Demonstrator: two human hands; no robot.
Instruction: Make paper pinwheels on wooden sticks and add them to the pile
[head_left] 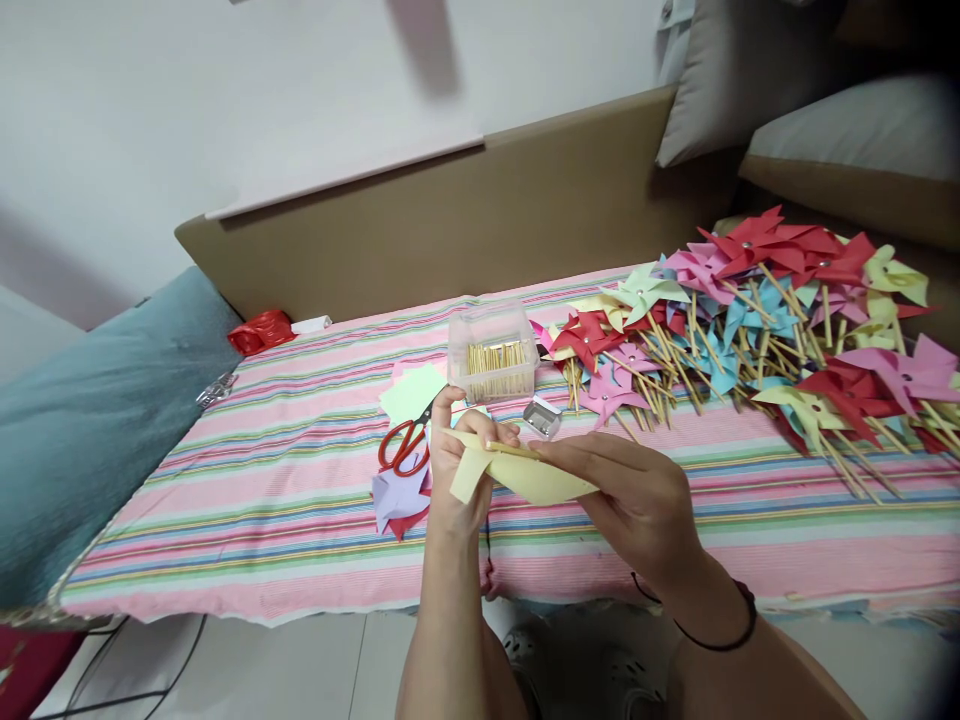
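In front of me, above the striped cloth, my left hand (459, 455) grips a pale yellow paper pinwheel (544, 480), its blades curled. The index finger of that hand points up. My right hand (637, 490) pinches a thin wooden stick (516, 451), whose tip lies against the paper near the left fingers. The exact contact at the pinwheel's middle is hidden by paper and fingers. Just beyond my hands sits a small open clear box (541, 418) with tiny pieces inside. Red-handled scissors (403, 447) lie left of my left hand, partly on paper sheets.
A clear plastic bin (491, 315) holds many wooden sticks. Finished pinwheels (720, 330) in several colours pile up at the right. Light green sheets (412, 393) and purple cut paper (400, 495) lie left. A red plastic bag (262, 332) rests at the far left.
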